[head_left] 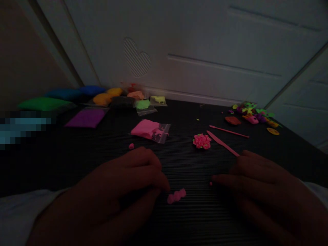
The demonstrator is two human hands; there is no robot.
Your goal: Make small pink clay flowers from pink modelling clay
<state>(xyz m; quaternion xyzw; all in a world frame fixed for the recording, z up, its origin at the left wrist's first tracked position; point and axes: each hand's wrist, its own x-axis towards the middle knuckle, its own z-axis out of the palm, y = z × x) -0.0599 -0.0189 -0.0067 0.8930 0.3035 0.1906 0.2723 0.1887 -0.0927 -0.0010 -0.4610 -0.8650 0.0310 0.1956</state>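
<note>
My left hand (123, 184) is closed, its fingers bent and thumb drawn in under them; whatever lies between them is hidden. Just off its fingertips a short, wavy strip of pink clay (176, 196) lies on the black table (189, 225). On the right, my right hand (263, 191) has its index finger stretched out, the tip at a tiny pink clay ball (210, 183). A pink clay flower (202, 141) with green edges sits beyond the hands. Beside it are a pink modelling knife (222, 142) and a thin pink modelling stick (229, 131). The scene is dim.
An opened bag of pink clay (147, 129) and a small pink lump (131, 146) lie past my left hand. Further back are a purple clay packet (87, 118), a green packet (46, 104) and several others. Colourful clay pieces (252, 114) cluster at the back right, before a white panel (194, 41).
</note>
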